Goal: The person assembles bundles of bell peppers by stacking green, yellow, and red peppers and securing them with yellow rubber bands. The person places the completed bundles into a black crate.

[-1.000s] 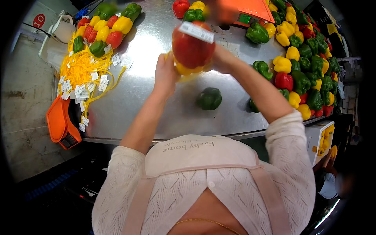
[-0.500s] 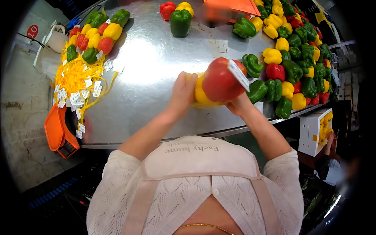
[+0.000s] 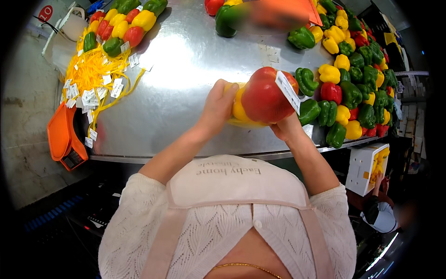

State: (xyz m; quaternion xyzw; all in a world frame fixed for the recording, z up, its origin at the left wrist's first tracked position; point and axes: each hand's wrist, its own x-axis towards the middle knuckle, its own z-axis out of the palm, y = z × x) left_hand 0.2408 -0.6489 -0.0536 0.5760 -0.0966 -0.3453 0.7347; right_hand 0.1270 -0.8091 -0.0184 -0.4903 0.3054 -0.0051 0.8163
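I hold a bundle of bell peppers in front of me, above the metal table. A red bell pepper [image 3: 262, 100] faces up, and a yellow bell pepper [image 3: 238, 108] shows beside it, with what looks like yellow netting around them. My left hand [image 3: 217, 106] is closed around the yellow end. My right hand [image 3: 285, 129] supports the red pepper from below on its right side; some of its fingers are hidden. A white printed tag [image 3: 288, 93] stands up on the right of the bundle. Loose green peppers [image 3: 308, 111] lie just beyond my right hand.
Far left are packed mixed peppers [image 3: 121, 29] and a heap of tagged yellow net bags [image 3: 95, 65]. An orange scale [image 3: 64, 135] sits at the left edge. Loose peppers [image 3: 350, 93] cover the table's right side. Lower right, a person's hands [image 3: 380, 182] reach at a white foam box [image 3: 355, 174].
The view has shifted slightly, and the tag now leans more toward me. My grip on the bundle looks the same. At the back, an orange blur now covers part of a green pepper.
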